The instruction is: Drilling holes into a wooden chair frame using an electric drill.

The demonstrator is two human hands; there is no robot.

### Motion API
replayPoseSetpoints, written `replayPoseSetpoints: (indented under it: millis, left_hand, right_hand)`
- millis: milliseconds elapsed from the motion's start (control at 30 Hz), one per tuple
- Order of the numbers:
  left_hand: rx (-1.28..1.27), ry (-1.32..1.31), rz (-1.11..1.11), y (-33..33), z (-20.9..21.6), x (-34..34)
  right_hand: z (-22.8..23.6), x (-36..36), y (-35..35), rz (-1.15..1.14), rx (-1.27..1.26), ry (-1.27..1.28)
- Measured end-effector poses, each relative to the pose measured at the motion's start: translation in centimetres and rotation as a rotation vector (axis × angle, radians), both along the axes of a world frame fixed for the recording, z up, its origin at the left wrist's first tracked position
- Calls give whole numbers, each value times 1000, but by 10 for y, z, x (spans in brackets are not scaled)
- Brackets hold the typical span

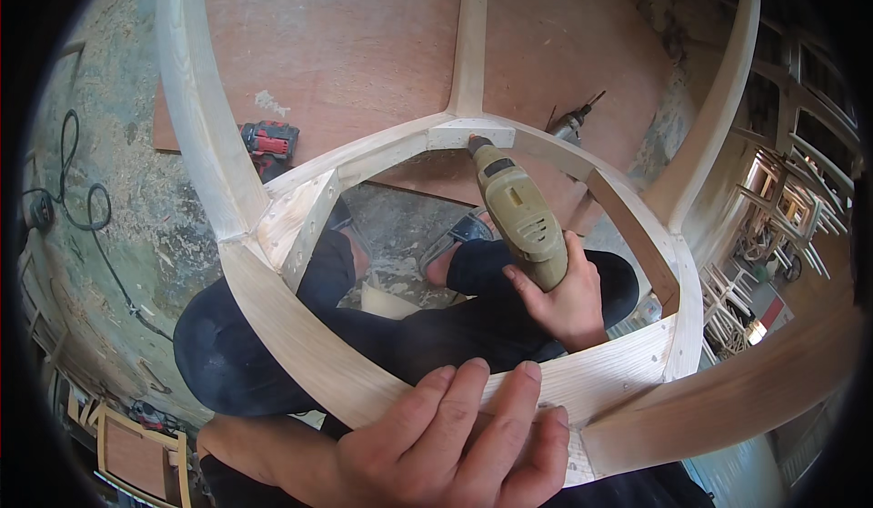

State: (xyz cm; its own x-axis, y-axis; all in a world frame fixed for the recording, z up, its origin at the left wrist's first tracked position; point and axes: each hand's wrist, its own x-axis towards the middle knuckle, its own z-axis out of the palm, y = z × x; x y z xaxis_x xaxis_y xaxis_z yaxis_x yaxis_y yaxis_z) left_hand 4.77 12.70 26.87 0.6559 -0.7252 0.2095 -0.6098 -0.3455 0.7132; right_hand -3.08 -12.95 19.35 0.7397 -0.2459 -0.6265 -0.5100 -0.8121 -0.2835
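Note:
A pale wooden chair frame (314,335), with curved rails and several legs, rests across my lap. My left hand (446,453) is closed over its near rail, fingers curled across the top edge. Inside the frame, my right hand (573,299) grips the rear of an olive-green power drill (520,208). The drill points away from me, its front end at the wooden corner block (446,137) of the far rail. Whether the bit is in the wood cannot be made out. Another corner block (309,226) spans the left corner.
Beyond the frame, a reddish-brown board (336,44) lies on the dusty floor. On it are a red and black cordless tool (270,144) and another drill (571,126). A black cable (109,253) runs along the left floor. Wooden chair frames (782,190) are stacked at right.

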Motion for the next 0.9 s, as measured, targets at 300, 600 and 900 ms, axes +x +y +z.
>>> replayPoseSetpoints:
  millis: [300, 600, 900]
  left_hand:
    - [0, -15, 16, -1, 0, -3]
    - [20, -9, 33, -3, 2, -4]
    - [8, -15, 53, -4, 2, -5]
  right_hand:
    - [-1, 1, -1, 0, 9, -29]
    - [-3, -2, 0, 14, -11, -12]
    - [-4, 0, -8, 13, 3, -24]
